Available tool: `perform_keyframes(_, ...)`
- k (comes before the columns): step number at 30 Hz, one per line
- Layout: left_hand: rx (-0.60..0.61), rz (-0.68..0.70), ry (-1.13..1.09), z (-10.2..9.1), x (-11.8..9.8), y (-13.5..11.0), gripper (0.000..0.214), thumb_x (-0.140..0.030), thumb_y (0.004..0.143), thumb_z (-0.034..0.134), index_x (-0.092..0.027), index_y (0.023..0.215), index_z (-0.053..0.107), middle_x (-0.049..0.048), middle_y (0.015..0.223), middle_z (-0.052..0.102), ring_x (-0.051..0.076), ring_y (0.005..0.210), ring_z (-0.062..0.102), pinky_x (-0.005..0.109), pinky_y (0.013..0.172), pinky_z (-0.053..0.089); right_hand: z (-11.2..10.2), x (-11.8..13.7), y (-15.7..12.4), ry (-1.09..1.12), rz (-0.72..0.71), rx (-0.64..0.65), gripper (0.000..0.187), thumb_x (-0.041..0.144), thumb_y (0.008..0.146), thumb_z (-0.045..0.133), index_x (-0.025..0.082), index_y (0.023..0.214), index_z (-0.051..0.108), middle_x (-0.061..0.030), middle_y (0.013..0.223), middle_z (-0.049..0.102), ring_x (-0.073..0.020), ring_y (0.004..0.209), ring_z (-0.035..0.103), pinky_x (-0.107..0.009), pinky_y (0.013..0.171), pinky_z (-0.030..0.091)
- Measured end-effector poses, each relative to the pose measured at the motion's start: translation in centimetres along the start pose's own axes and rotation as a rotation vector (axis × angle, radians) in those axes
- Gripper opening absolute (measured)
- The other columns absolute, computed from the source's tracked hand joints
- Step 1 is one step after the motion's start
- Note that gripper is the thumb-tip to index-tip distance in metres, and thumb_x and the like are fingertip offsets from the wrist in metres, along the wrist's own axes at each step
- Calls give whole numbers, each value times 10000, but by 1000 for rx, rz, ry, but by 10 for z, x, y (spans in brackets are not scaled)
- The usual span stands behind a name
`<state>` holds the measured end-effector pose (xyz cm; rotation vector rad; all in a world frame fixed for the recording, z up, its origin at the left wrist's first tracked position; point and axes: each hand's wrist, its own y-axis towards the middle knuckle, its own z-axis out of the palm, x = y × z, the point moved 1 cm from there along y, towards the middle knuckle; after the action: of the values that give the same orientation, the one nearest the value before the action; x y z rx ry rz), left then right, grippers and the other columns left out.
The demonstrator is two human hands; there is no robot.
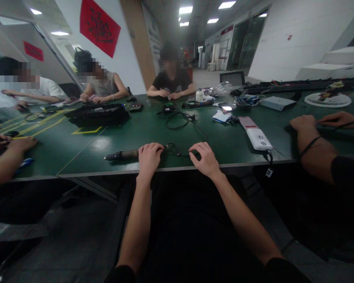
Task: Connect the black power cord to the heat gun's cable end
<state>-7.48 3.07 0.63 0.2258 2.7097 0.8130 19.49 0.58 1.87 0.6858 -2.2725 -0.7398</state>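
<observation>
Head view shows a brown rod-shaped tool (pixel 120 155) lying flat near the front edge of the green counter (pixel 224 145), with its dark tip pointing left. The left hand (pixel 149 156) is closed over the rear end of this tool, fingers curled down. A thin black cable (pixel 174 149) loops from there to the right hand (pixel 205 158), whose bent fingers rest on it; I cannot tell if they pinch it. To the right lies a white device (pixel 256 136) with a red band. Farther back are a black cord with plug (pixel 177 117) and a black bag (pixel 98 114). A co-worker's hand (pixel 303 122) rests on the counter at the right.
</observation>
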Motion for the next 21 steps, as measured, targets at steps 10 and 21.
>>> perform_keyframes(10,-31,-234,104,-19,87,-2,175,-307,997,554,-304,1076,711,47,1273,701,312,1251,531,493,1086,294,0,1,1,-3,-6,13,100,239,1000,583,244,1041,674,-87,1123,695,-295,1126,594,-471,1012,474)
perform_keyframes(21,-108,-370,191,-32,132,-8,219,-295,987,526,-243,1088,714,113,1224,684,342,1230,514,531,1093,288,0,2,1,-21,-16,34,104,242,1005,575,238,1039,673,-87,1123,698,-290,1122,594,-466,1004,476)
